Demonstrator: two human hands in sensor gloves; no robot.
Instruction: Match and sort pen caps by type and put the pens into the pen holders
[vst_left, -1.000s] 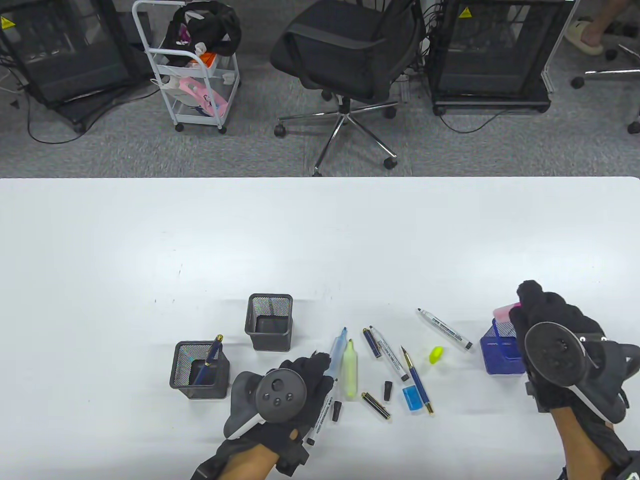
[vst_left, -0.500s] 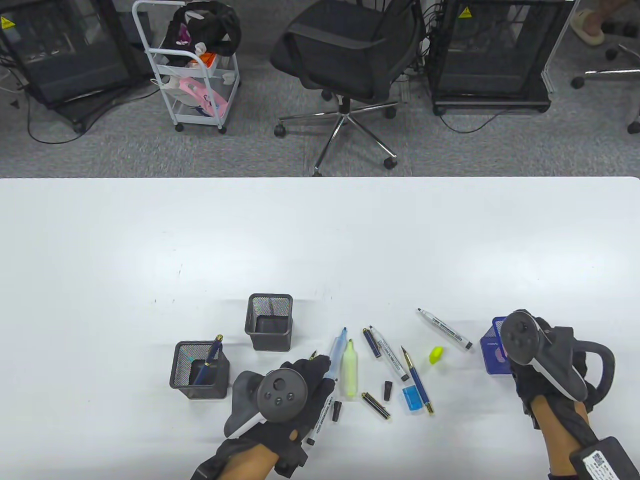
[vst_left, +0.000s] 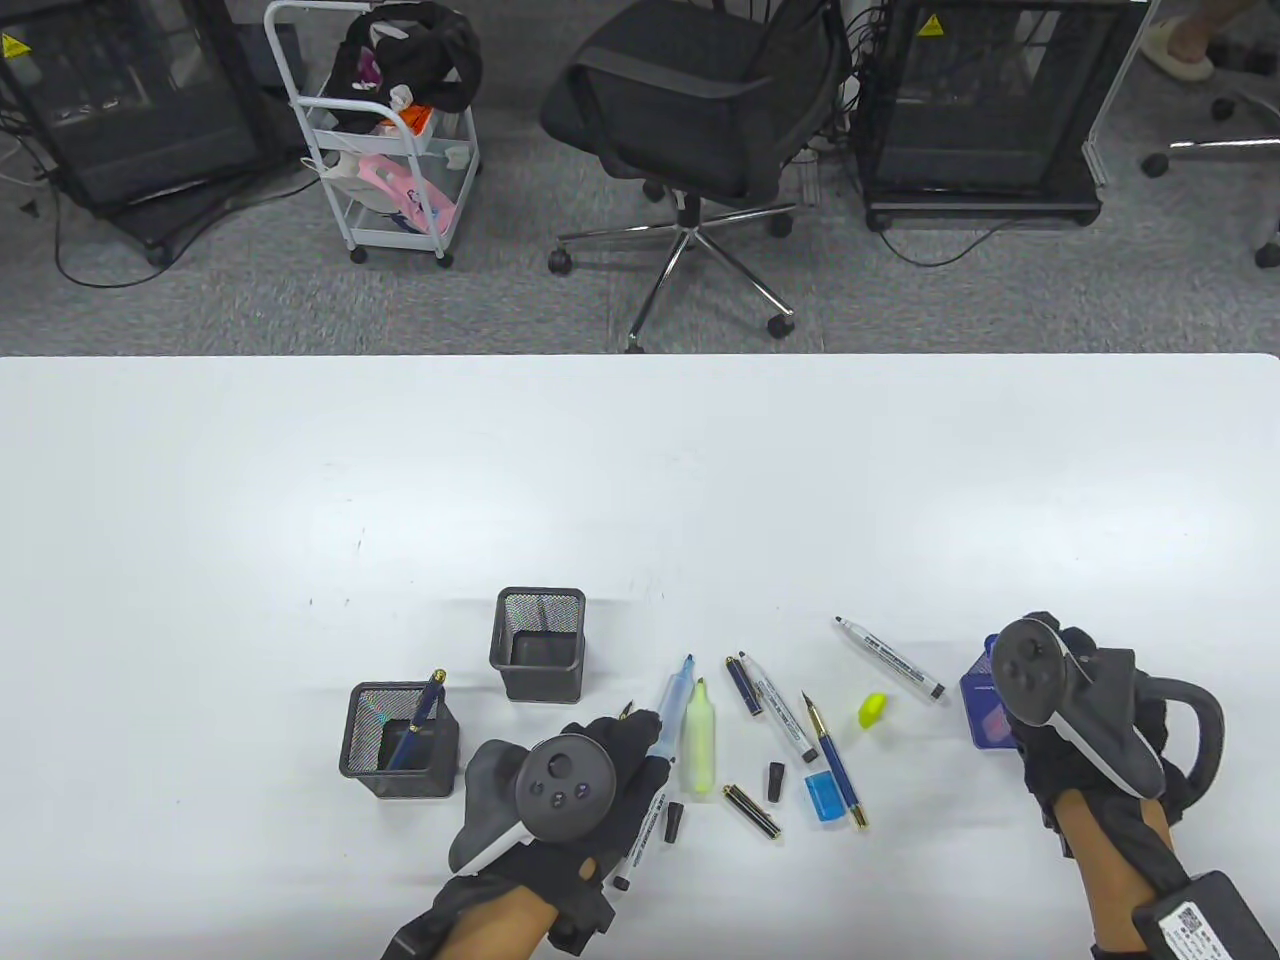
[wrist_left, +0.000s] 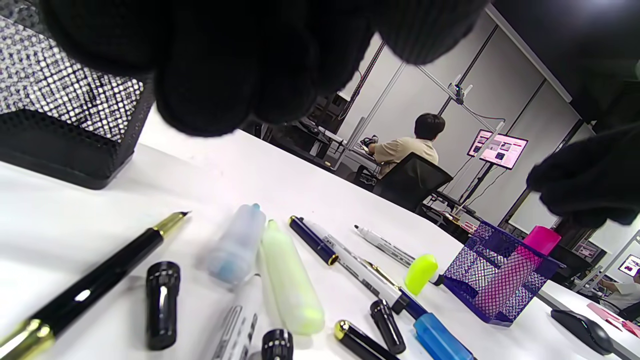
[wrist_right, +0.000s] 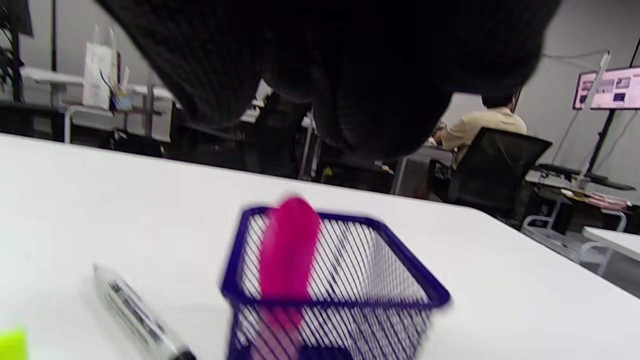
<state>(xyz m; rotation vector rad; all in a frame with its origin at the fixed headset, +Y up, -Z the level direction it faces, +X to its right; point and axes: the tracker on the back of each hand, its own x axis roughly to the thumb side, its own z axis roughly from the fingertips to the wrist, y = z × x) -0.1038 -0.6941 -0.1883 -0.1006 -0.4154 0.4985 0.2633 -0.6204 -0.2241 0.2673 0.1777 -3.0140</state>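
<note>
My right hand (vst_left: 1045, 750) hovers beside the blue mesh holder (vst_left: 975, 690), holding nothing. A pink highlighter (wrist_right: 290, 245) stands inside that holder (wrist_right: 400, 280). My left hand (vst_left: 625, 740) hangs loosely curled and empty over a black pen with a gold nib (wrist_left: 100, 285) and a white marker (vst_left: 645, 825). Next to it lie a blue highlighter (vst_left: 676, 705) and a yellow highlighter (vst_left: 699, 740), both uncapped. The yellow cap (vst_left: 872, 708) and blue cap (vst_left: 825, 797) lie apart. One black mesh holder (vst_left: 400, 688) has a navy pen (vst_left: 425, 705) in it. The other (vst_left: 540, 597) looks empty.
Between the hands lie two more white markers (vst_left: 780, 710) (vst_left: 890, 657), a navy pen with gold nib (vst_left: 833, 760), two small black caps (vst_left: 675, 820) (vst_left: 776, 781), a navy cap (vst_left: 742, 685) and a black-gold cap (vst_left: 752, 810). An office chair (vst_left: 700, 110) stands beyond the table's far edge.
My right hand held the pink highlighter above the blue holder, let it go into the holder, then turned and drew back toward me. My left hand has barely moved.
</note>
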